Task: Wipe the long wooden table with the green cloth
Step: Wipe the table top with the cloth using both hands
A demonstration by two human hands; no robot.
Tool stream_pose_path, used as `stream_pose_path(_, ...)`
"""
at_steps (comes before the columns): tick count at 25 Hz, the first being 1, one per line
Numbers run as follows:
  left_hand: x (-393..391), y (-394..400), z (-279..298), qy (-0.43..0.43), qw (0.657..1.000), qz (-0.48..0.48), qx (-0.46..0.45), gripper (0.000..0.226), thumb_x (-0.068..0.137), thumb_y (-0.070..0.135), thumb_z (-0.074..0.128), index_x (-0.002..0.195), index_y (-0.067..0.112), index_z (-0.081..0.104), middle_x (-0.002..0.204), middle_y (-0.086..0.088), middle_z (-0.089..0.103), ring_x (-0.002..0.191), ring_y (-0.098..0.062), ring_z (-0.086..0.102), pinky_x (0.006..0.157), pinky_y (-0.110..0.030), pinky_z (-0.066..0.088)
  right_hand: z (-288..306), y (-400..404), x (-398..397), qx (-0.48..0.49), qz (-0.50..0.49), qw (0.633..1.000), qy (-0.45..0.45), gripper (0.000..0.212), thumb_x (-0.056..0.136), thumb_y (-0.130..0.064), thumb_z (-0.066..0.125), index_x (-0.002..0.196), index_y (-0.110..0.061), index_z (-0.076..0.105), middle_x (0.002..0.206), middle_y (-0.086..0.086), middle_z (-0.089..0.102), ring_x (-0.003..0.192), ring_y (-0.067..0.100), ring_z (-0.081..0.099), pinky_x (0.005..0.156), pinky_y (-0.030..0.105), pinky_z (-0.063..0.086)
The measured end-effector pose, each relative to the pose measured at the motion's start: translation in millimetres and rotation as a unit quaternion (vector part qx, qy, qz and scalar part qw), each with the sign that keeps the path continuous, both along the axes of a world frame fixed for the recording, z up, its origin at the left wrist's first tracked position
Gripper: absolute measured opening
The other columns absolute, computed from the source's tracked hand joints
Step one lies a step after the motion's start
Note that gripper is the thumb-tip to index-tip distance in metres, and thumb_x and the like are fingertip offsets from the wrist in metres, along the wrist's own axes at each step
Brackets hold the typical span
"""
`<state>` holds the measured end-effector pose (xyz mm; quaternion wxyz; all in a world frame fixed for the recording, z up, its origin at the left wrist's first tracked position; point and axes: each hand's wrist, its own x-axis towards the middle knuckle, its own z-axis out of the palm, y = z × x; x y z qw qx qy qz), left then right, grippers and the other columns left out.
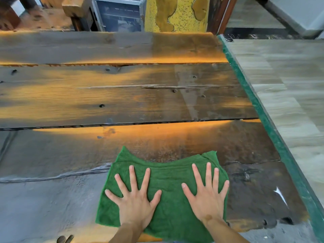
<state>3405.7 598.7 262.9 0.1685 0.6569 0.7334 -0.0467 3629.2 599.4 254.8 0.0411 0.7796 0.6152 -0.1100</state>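
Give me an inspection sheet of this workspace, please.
Surface: long wooden table, dark planks with gaps and knots, glossy, under a green-edged glass sheet.
Job's things: green cloth spread flat at the near edge.
Clutter: nothing seen.
Hands: left hand and right hand press flat on the cloth, fingers spread.
Cables: nothing seen.
Surroundings: yellow speckled panel, wooden block, tiled floor.

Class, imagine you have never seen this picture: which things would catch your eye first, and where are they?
First the green cloth, spread flat at the near edge of the wooden table. The left hand and right hand press on it side by side, fingers splayed. A green strip edges the table's right side.
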Motion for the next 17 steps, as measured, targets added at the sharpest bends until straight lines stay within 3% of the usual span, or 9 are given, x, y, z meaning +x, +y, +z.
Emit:
stream_pose_path(3,13.4,43.1,-2.1,0.012,1.0,-0.013,0.008,0.082,0.086,0.082,0.027,0.156,0.04,0.032,0.167,-0.013,0.022,0.144,-0.061,0.022,0.098,-0.087,0.01,5.2,51.2,13.7,-0.003,0.012,1.0,-0.004,0.078,0.087,-0.086,0.007,0.156,-0.05,-0.002,0.168,0.002,-0.005,0.155,0.03,-0.003,0.118,0.066,0.001)
stream_pose_path(7,32.6,124.4,-7.9,0.027,1.0,0.007,0.003,0.08,0.089,0.084,0.015,0.157,0.043,0.027,0.169,-0.011,0.016,0.145,-0.06,0.02,0.099,-0.087,0.014,10.6,146.9,31.1,-0.014,0.025,1.0,0.006,0.077,0.083,-0.086,-0.003,0.148,-0.052,-0.027,0.162,0.001,-0.032,0.15,0.028,-0.027,0.117,0.064,-0.011)
stream_pose_path(9,42.9,178.8,-7.1,0.032,0.999,0.017,-0.003,0.081,0.086,0.086,0.003,0.158,0.049,0.015,0.17,-0.007,0.003,0.148,-0.058,0.012,0.102,-0.085,0.009,10.9,202.3,38.8,-0.014,0.022,1.0,0.008,0.077,0.083,-0.086,-0.004,0.147,-0.052,-0.028,0.161,0.001,-0.034,0.149,0.028,-0.029,0.117,0.064,-0.012)
stream_pose_path(12,53.1,258.2,-5.8,0.038,0.998,0.045,0.006,0.082,0.074,0.089,-0.015,0.15,0.057,-0.02,0.165,-0.001,-0.028,0.15,-0.052,-0.013,0.107,-0.081,-0.001,12.7,275.3,48.1,-0.013,0.033,0.999,-0.002,0.078,0.084,-0.085,-0.004,0.15,-0.05,-0.025,0.163,0.003,-0.029,0.151,0.028,-0.025,0.117,0.064,-0.011)
stream_pose_path(17,64.8,386.9,-1.0,0.05,0.997,0.054,0.001,0.078,0.077,0.088,-0.007,0.146,0.058,-0.027,0.164,0.0,-0.034,0.15,-0.049,-0.02,0.109,-0.081,-0.001,14.5,402.0,59.3,-0.016,0.042,0.999,0.008,0.079,0.087,-0.084,0.001,0.151,-0.047,-0.024,0.164,0.005,-0.027,0.151,0.03,-0.023,0.117,0.066,-0.009)
